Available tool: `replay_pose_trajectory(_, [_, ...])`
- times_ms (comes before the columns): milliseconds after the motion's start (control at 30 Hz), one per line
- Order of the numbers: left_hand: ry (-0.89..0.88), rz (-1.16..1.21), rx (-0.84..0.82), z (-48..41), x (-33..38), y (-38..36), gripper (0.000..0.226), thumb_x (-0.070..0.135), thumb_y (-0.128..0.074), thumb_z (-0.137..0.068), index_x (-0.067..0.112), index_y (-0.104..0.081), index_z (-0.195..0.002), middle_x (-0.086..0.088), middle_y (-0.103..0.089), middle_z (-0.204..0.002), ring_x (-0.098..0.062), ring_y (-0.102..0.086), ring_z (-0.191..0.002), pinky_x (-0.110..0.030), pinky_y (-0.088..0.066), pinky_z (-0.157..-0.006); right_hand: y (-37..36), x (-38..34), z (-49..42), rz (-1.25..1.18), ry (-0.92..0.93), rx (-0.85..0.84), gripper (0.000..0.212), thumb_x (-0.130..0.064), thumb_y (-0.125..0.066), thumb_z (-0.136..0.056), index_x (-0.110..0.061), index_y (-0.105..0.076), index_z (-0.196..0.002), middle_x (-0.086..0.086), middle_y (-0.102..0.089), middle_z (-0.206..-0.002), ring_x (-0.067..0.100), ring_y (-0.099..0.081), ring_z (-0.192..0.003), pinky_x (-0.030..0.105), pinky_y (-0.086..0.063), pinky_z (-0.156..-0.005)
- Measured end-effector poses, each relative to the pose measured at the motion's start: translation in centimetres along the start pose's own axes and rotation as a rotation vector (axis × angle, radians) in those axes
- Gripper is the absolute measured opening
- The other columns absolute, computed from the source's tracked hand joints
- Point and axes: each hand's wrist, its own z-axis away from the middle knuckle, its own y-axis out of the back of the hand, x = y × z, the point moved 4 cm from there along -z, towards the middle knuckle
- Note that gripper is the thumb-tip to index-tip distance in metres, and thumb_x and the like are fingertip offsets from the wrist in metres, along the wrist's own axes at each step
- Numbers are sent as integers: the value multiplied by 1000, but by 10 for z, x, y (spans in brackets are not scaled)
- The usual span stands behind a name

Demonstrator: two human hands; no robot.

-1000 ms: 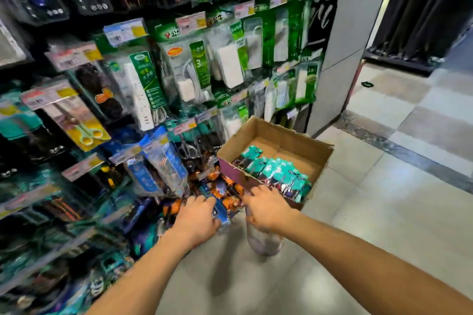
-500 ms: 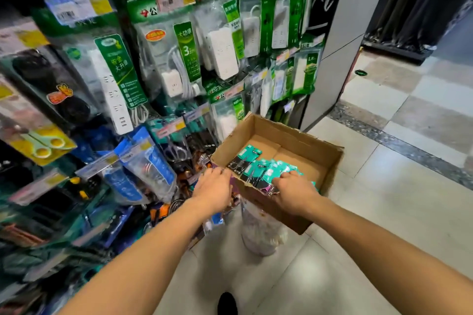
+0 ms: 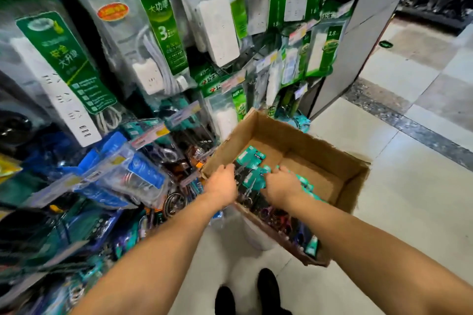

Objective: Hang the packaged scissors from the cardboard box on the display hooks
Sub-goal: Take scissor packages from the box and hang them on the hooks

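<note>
Inside the cardboard box (image 3: 320,141), left hand (image 3: 221,186) and right hand (image 3: 281,185) curl fingers among packaged scissors (image 3: 252,158), grip unclear; hasty lifting could spill tangled packs

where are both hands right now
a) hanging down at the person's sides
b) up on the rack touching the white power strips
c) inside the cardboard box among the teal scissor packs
C: the left hand and the right hand both reach into the cardboard box, with their fingers down among the teal scissor packs.
</note>
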Motion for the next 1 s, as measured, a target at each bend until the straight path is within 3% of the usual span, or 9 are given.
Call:
replay_pose_trajectory(133, [51,-10,-53,-34,4,-13,40,7,-50,-89,9,-52,-129,-20,-56,-125,-40,-55,-121,-46,-43,-107,-9,4,-37,0,-19,33,55,-56,-58,-90,-13,-61,-124,10,-60,-126,31,-47,-122,42,-43,-94])
replay_pose_trajectory(300, [76,-5,-99,-83,7,-30,40,12,-56,-91,8,-52,-131,-19,-57,-132,-38,-54,-125,-44,-43,-108,-28,4,-65,16,-96,-61,85,-74,-60,-77,-12,-52,-135,11,-55,-132,31,-45,-122,45,-38,-96])
replay_pose_trajectory(467, [163,54,-125,-106,0,-53,45,16,-63,-88,10,-53,-131,-19,-59,-132,-38,-54,-126,-41,-43,-108,-38,8,-79,41,-136,-92,93,-79,-66,-68,-15,-54,-133,10,-57,-129,31,-44,-120,47,-36,-97])
replay_pose_trajectory(633, [216,-45,-88,-112,4,-63,60,22,-69,-90,8,-40,-141,-20,-46,-144,-37,-42,-135,-41,-36,-111,-35,17,-87,-76,-165,-75,87,-68,-79,-65,-15,-55,-130,11,-58,-128,31,-48,-122,46,-40,-97])
replay_pose_trajectory(767, [275,-64,-121,-110,8,-61,92,36,-86,-73,6,-35,-144,-20,-42,-146,-37,-39,-136,-42,-39,-109,-27,32,-89,-231,-217,-46,55,-46,-79,-75,-12,-61,-114,15,-66,-118,35,-60,-112,41,-51,-90])
replay_pose_trajectory(833, [295,-48,-129,-106,10,-57,103,42,-89,-67,5,-34,-145,-20,-39,-146,-38,-38,-136,-44,-40,-108,-20,42,-90,-417,-262,-26,37,-31,-75,-80,-12,-65,-111,13,-70,-113,33,-65,-105,39,-55,-86])
replay_pose_trajectory(933, [296,15,-135,-101,14,-47,104,39,-89,-66,3,-33,-145,-20,-33,-145,-41,-43,-131,-42,-40,-108,-11,54,-94,-741,-344,18,33,-19,-74,-85,-12,-66,-117,7,-68,-109,26,-66,-101,36,-54,-88])
replay_pose_trajectory(1000, [304,85,-116,-96,16,-38,96,33,-88,-68,3,-35,-142,-19,-32,-144,-41,-50,-126,-40,-43,-106,-4,58,-93,-929,-376,64,31,-14,-73,-86,-12,-66,-116,5,-68,-105,25,-67,-94,43,-58,-86])
